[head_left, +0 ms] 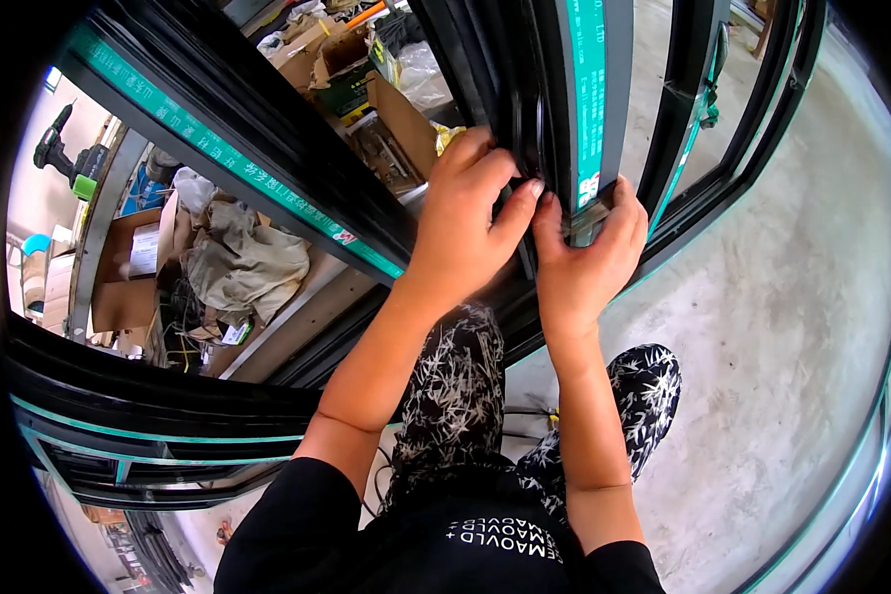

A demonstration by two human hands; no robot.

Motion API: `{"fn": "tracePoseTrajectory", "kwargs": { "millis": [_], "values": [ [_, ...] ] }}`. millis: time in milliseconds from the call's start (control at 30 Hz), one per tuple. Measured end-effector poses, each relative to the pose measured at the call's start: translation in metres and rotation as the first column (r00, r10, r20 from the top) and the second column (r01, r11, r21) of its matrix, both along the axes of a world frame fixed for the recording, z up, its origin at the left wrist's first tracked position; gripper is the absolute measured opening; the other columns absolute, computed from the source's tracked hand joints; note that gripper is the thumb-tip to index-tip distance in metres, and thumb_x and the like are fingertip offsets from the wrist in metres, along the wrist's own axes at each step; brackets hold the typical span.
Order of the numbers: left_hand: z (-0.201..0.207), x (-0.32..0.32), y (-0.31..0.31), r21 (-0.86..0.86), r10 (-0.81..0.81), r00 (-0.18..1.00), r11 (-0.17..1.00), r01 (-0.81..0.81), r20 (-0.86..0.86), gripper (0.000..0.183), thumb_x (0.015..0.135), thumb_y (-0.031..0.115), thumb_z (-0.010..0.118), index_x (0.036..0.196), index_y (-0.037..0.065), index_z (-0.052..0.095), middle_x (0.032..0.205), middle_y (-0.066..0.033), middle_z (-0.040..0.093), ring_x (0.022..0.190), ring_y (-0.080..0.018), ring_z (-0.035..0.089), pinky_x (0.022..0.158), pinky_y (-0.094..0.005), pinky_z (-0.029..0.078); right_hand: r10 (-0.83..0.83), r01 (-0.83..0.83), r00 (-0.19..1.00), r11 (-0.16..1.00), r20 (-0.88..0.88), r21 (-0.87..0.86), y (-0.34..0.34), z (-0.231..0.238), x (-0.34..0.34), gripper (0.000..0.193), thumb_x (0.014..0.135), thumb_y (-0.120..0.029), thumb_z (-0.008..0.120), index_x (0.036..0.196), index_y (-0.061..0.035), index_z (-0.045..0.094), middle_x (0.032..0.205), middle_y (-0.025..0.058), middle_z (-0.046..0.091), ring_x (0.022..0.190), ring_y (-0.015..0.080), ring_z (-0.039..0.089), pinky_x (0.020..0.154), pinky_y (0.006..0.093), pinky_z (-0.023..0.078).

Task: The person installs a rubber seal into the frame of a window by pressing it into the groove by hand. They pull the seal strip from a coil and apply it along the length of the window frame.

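Both hands work at the upright black bar (554, 89) of a dark metal window frame (267, 188) that stands on a concrete floor (782, 327). The bar rises at the top centre of the view and carries a teal protective strip (589, 99) down its face.

The left hand (465, 223) has its fingers curled onto the bar's left edge, thumb reaching right toward the other hand; it presses or pinches something dark in the groove there, but what exactly it grips cannot be told. The right hand (589, 257) is closed around the lower end of the bar, just under the end of the teal strip, fingertips touching the left thumb.

A second teal-striped black bar runs diagonally from upper left down to the hands. Behind the frame lie cardboard boxes (129, 262), crumpled beige cloth (243, 262) and a power drill (64, 148) at far left. The person's patterned black-and-white trousers (455, 396) show beneath the forearms.
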State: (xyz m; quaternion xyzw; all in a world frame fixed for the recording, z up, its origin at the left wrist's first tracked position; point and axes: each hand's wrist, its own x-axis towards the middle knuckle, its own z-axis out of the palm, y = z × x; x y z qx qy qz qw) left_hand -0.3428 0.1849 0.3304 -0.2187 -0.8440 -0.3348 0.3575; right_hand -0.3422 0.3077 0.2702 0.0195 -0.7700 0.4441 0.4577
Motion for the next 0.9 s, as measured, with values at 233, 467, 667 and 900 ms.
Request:
{"fn": "tracePoseTrajectory", "kwargs": {
  "millis": [233,467,667,900],
  "values": [
    [-0.003,-0.006,0.0,0.004,0.036,0.999,0.999,-0.036,-0.014,0.017,0.078,0.01,0.077,0.079,0.001,0.063,0.087,-0.0151,0.056,0.086,-0.0372,0.057,0.074,-0.0455,0.046,0.074,-0.073,0.997,0.997,0.022,-0.038,0.003,0.006,0.002,0.072,0.075,-0.016,0.084,0.135,0.0053,0.051,0.12,0.022,0.061,0.109,0.0392,0.058,0.097,0.0469,0.046],
    [0.004,-0.011,-0.004,-0.025,-0.023,1.0,0.999,0.024,0.015,0.014,0.076,0.011,0.077,0.078,0.002,0.066,0.087,-0.0139,0.057,0.087,-0.0367,0.057,0.077,-0.0464,0.046,0.088,-0.087,0.996,0.994,0.009,-0.06,0.005,0.006,-0.002,0.071,0.074,-0.016,0.085,0.133,0.0057,0.054,0.116,0.0211,0.064,0.106,0.0385,0.06,0.095,0.0458,0.047],
    [0.0,-0.008,0.0,-0.085,0.06,0.997,0.994,-0.064,-0.04,0.015,0.077,0.012,0.076,0.078,0.002,0.065,0.085,-0.0136,0.056,0.086,-0.037,0.057,0.076,-0.0467,0.045,0.147,-0.144,0.987,0.989,0.069,-0.046,0.011,0.009,-0.002,0.07,0.074,-0.013,0.083,0.134,0.006,0.052,0.117,0.0214,0.062,0.107,0.0385,0.058,0.095,0.0459,0.047],
    [-0.002,-0.007,0.005,-0.057,0.082,0.996,0.995,-0.084,-0.033,0.015,0.08,0.013,0.074,0.081,0.002,0.065,0.085,-0.0123,0.057,0.085,-0.0364,0.057,0.075,-0.0471,0.045,0.095,-0.098,0.994,0.994,0.062,0.044,0.008,0.006,0.001,0.073,0.074,-0.01,0.078,0.138,0.0075,0.048,0.12,0.0239,0.06,0.11,0.0414,0.057,0.099,0.0482,0.046]
  ]
}}
